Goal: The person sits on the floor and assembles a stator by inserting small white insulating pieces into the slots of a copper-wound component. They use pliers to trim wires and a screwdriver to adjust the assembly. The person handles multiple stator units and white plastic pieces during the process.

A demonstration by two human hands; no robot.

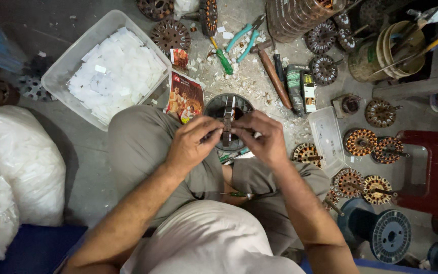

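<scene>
A round dark metal motor stator (227, 107) with slotted teeth sits on the floor in front of my knees. Both hands meet over its near rim. My left hand (193, 142) pinches at a slot with thumb and fingers. My right hand (262, 137) pinches a small pale strip of insulation (227, 124) standing in the slot. The lower part of the stator is hidden behind my fingers.
A clear plastic tub (67, 66) full of white paper strips stands at the left. Pliers (244, 35), a screwdriver (222, 58) and a wooden-handled tool (275, 76) lie beyond. Several copper-wound stators (361, 142) lie right, by a red stool (434, 167). White sacks (16, 167) sit at left.
</scene>
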